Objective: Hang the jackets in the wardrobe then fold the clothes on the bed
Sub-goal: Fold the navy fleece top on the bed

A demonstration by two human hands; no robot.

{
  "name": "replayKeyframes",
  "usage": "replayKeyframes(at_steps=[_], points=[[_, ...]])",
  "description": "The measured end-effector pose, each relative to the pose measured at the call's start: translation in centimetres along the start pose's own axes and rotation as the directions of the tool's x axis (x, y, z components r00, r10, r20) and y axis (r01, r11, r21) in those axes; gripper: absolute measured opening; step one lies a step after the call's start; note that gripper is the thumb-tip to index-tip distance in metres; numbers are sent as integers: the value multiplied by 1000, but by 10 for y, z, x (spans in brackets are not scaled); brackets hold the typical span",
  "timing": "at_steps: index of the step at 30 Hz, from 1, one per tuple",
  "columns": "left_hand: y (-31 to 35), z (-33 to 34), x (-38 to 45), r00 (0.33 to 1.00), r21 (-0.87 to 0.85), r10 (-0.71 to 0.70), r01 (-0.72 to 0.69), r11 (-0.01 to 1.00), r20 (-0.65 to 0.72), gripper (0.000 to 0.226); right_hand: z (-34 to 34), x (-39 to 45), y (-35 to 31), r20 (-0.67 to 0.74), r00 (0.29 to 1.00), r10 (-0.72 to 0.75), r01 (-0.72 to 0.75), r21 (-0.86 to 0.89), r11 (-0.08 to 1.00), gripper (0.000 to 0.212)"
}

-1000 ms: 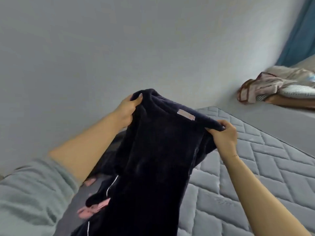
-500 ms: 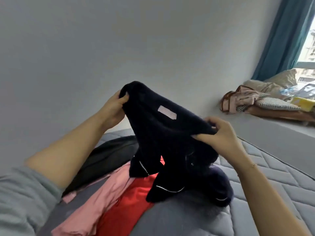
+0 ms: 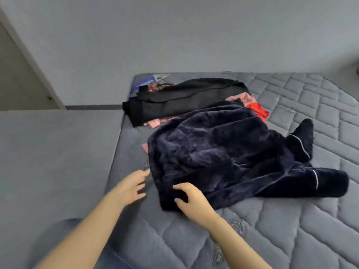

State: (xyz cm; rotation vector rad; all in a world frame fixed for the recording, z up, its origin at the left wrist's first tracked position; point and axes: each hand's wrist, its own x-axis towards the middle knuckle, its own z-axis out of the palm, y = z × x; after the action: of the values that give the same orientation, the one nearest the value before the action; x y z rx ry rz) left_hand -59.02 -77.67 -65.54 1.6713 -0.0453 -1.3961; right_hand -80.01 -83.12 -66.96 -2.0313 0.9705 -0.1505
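A dark navy fleece garment with thin white piping lies spread on the grey quilted mattress, its sleeves trailing to the right. My left hand hovers beside the garment's near left edge, fingers straight, holding nothing. At the near hem my right hand rests on the fleece with fingers loosely bent. Behind the navy garment lie a black garment, a pink one and a red one, partly covered.
A grey ledge runs along the bed's left side, with a door behind it. The grey wall backs the bed. A printed paper or bag lies at the mattress's far corner.
The navy garment, held up in both hands before, now lies spread on the mattress. Both hands have let go of its top edge and come down to its near hem. The view has tilted down.
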Motion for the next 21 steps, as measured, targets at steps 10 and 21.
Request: replayKeyframes(at_steps=[10,21], points=[[-72,90,-2,984,-68,171,-174,982,-55,51,-84,-29,95,-211,977,-38,-131,-727,674,41],[-92,15,-17,843,70,462,-462,884,-277,58,42,-98,22,-201,964,173,-245,-429,870,16]])
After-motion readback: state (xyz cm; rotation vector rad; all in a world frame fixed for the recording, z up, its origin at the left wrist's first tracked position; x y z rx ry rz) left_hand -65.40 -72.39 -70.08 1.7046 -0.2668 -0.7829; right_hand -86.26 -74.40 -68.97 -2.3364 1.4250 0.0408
